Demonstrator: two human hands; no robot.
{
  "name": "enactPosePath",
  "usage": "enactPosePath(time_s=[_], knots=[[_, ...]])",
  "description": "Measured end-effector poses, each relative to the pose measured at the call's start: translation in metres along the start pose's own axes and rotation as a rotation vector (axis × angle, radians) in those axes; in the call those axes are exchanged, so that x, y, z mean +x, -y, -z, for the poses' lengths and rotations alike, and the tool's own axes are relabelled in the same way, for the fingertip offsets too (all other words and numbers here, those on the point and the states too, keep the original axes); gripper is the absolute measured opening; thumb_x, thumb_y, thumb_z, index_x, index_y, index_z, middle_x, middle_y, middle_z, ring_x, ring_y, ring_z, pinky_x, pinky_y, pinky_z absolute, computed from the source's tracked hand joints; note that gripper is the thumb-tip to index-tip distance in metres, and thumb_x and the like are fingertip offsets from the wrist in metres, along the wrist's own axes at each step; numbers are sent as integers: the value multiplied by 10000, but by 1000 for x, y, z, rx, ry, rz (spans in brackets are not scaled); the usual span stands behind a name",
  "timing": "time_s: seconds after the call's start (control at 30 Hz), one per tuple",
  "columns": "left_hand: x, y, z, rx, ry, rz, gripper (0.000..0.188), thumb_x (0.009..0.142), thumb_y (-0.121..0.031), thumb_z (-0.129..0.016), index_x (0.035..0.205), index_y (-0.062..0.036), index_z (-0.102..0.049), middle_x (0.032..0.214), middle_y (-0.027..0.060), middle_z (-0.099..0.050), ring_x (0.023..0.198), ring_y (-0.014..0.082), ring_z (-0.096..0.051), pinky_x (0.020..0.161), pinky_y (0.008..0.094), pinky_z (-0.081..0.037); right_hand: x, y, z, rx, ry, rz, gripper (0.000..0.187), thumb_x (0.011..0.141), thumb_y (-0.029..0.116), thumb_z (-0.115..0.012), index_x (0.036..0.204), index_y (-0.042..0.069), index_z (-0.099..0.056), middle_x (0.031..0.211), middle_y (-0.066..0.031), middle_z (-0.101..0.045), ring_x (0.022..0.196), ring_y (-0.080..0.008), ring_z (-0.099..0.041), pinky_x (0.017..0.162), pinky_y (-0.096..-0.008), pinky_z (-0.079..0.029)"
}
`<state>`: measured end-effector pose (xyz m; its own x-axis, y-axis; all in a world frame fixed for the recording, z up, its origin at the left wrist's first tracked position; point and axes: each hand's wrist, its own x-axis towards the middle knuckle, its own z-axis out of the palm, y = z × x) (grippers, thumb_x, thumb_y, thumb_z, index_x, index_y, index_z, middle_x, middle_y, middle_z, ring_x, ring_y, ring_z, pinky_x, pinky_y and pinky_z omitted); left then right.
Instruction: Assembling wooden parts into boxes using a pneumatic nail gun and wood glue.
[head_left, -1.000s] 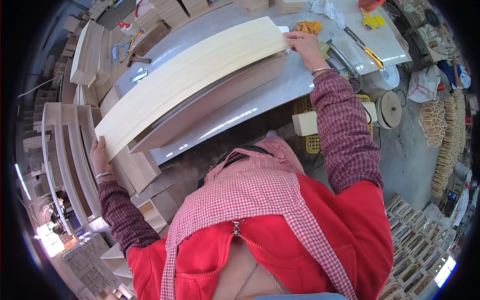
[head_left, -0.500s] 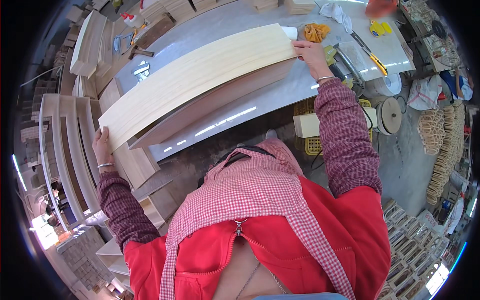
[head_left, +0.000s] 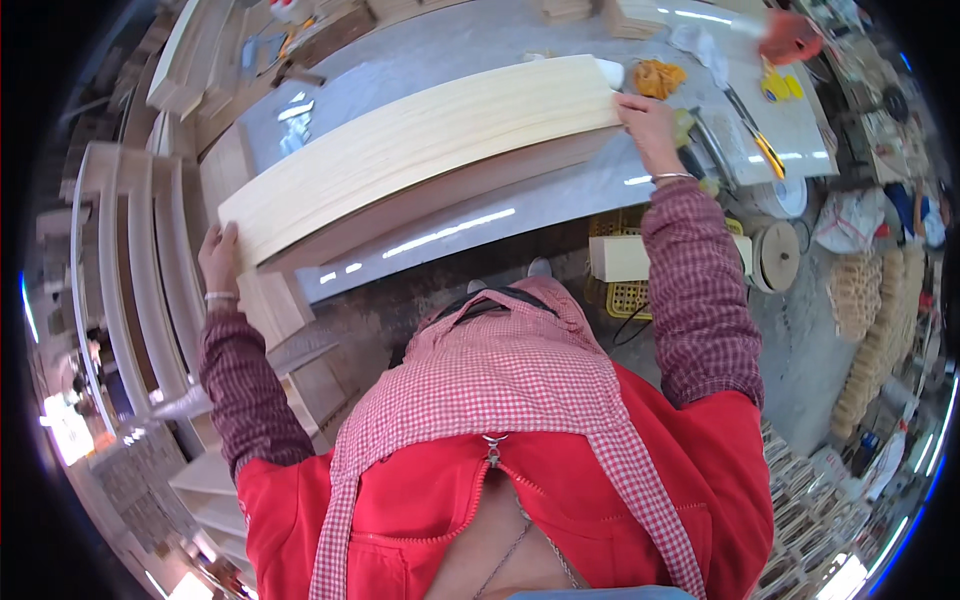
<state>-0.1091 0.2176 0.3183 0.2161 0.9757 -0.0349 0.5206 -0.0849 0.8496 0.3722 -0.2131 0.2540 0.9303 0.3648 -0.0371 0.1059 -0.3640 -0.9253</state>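
Note:
A long pale wooden board [head_left: 430, 145] lies between my hands, over an upright wooden panel [head_left: 450, 200] on the grey worktable [head_left: 440, 240]. My left hand [head_left: 219, 262] is closed on the board's near left end. At the far right end, my right hand [head_left: 652, 135] grips its corner between thumb and fingers. Most of what is under the board is hidden by it. A white cylindrical thing [head_left: 610, 73] shows just beyond the right end, and an orange cloth [head_left: 660, 78] sits close by.
A hammer [head_left: 298, 73] and shiny metal strips [head_left: 296, 122] lie beyond the board. Right of my right hand are a yellow-handled cutter [head_left: 765, 150] and a yellow tape dispenser [head_left: 780, 85]. Wooden shelf frames [head_left: 135, 260] stand at the left. A yellow crate [head_left: 628, 298] is below the table.
The board has come down closer to the panel under it, and the dark gap between them has narrowed. Both hands keep their hold at its ends. The whole view has shifted slightly.

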Motion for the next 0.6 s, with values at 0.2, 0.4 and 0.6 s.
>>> enactPosePath(time_s=[0.2, 0.4, 0.6], knots=[[22, 56, 21, 302, 59, -200, 229, 812, -253, -634, 773, -29, -605, 640, -15, -510, 588, 87, -428, 509, 241, -360, -38, 8, 9, 54, 78, -122, 256, 839, 125, -618, 1075, 61, -695, 991, -50, -670, 829, -125, -573, 713, -224, -465], [-22, 29, 28, 451, 199, -23, 445, 803, -297, -610, 1094, 38, -638, 969, 182, -671, 806, 264, -652, 736, 306, -544, -71, 30, 4, -52, 40, -256, 253, 862, 110, -605, 1100, 79, -686, 997, -6, -644, 828, -95, -546, 706, -197, -452], [-19, 56, 30, 437, 141, -92, 497, 808, -328, -598, 1159, 24, -617, 1010, 199, -661, 875, 301, -649, 776, 309, -538, -78, 21, 12, -52, 74, -242, 269, 857, 145, -614, 1115, 115, -685, 966, 18, -657, 790, -85, -547, 685, -200, -435]])
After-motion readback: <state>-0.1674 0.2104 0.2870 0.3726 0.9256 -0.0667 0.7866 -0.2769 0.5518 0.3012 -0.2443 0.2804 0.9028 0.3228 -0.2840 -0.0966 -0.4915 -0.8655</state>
